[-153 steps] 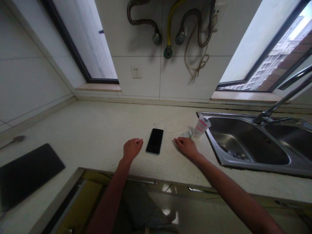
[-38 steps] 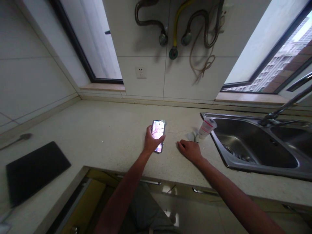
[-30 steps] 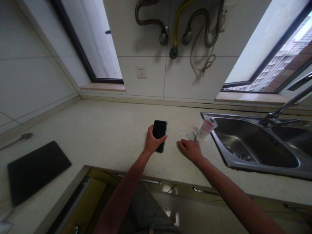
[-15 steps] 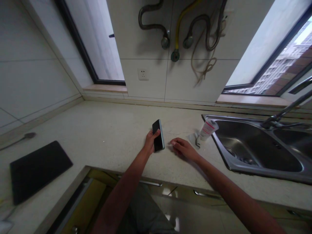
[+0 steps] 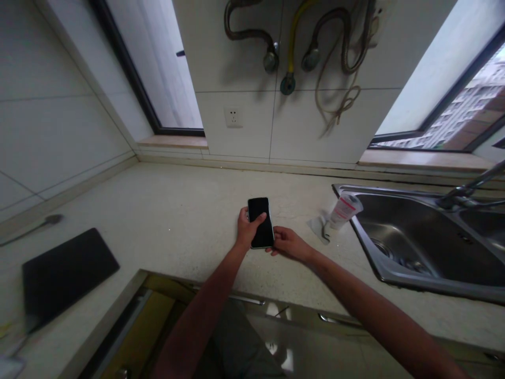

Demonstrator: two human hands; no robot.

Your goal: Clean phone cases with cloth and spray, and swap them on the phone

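Observation:
A dark-screened smartphone is held over the pale countertop, its screen facing up toward me. My left hand grips it from the left side, with the thumb laid across the screen and the fingers hidden behind the body. At the lower right edge of the phone, my right hand has its fingers bent and closed against the edge, some of them showing below the corner. To the right of that hand stands a clear plastic cup with red print, tilted, beside a small bent dark piece on a plastic wrapper.
A steel sink with a faucet lies at the right. On the left are a flat black panel and a long-handled utensil. Pipes and a socket are on the wall. Below the counter, a yellowish drawer sticks out.
The phone has turned from an angled view to face me more squarely. My right hand has moved left and now touches its lower right edge. The view has shifted slightly left.

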